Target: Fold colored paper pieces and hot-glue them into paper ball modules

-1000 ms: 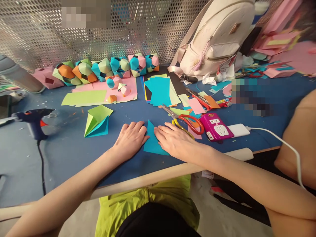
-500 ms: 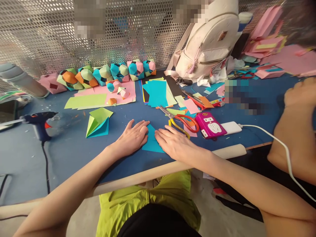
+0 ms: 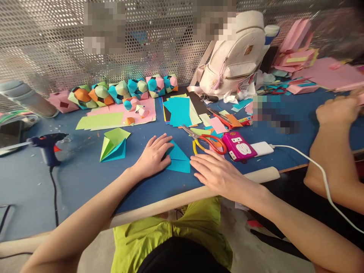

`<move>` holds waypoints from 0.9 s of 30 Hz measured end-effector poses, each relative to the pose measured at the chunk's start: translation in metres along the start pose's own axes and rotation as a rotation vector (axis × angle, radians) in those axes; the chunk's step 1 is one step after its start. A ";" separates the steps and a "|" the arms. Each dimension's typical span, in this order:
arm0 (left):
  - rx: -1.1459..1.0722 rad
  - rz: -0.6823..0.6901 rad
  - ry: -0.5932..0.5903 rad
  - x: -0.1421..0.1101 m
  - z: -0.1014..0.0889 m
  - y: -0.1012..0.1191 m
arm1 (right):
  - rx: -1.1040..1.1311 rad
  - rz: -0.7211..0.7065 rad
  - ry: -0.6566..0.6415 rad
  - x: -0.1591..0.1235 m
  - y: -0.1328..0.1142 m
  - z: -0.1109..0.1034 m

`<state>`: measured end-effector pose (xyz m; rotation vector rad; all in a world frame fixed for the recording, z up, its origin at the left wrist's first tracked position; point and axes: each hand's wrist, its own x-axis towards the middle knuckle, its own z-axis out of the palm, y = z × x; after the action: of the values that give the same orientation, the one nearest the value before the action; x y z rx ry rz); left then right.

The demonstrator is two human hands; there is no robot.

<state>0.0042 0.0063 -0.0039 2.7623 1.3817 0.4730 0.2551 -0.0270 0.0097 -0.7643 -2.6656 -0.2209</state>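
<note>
A folded teal paper piece [image 3: 178, 160] lies near the front edge of the blue table [image 3: 79, 174]. My left hand [image 3: 153, 154] rests flat on its left part, fingers stretched out and pressing it down. My right hand [image 3: 218, 172] lies flat and open just right of the paper, fingertips near its lower right corner, holding nothing. A folded green and teal paper shape [image 3: 113, 144] sits to the left of my left hand.
Red and yellow scissors [image 3: 207, 143], a magenta power strip [image 3: 238, 145] and a white power bank [image 3: 262, 148] lie right of the paper. A glue gun [image 3: 47, 144] stands at left. Coloured sheets [image 3: 178, 110], paper models [image 3: 125, 89] and a backpack [image 3: 236, 57] fill the back. Another person's arm [image 3: 332, 144] is at right.
My right hand slid off the teal paper to the right and toward the table edge, uncovering the folded piece. My left hand stayed pressing on it. The other person's hand came into view at right.
</note>
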 end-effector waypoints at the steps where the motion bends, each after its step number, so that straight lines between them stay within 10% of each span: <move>1: -0.016 0.009 0.008 0.001 0.001 -0.001 | 0.004 0.016 0.030 0.001 0.004 0.000; 11: -0.004 0.002 -0.100 0.007 0.007 -0.009 | -0.074 0.220 -0.046 0.013 0.041 0.019; 17: -0.097 -0.152 0.071 0.000 -0.010 -0.015 | -0.163 0.422 -0.164 0.015 0.040 0.023; 22: -0.512 -0.508 0.174 0.001 -0.024 -0.015 | -0.091 0.435 -0.178 0.016 0.042 0.021; 27: -1.391 -0.796 0.185 0.003 -0.028 -0.011 | -0.047 0.441 -0.196 0.019 0.045 0.021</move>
<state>-0.0103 0.0122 0.0216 1.0225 1.2363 1.0553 0.2578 0.0253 -0.0002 -1.4245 -2.5873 -0.0967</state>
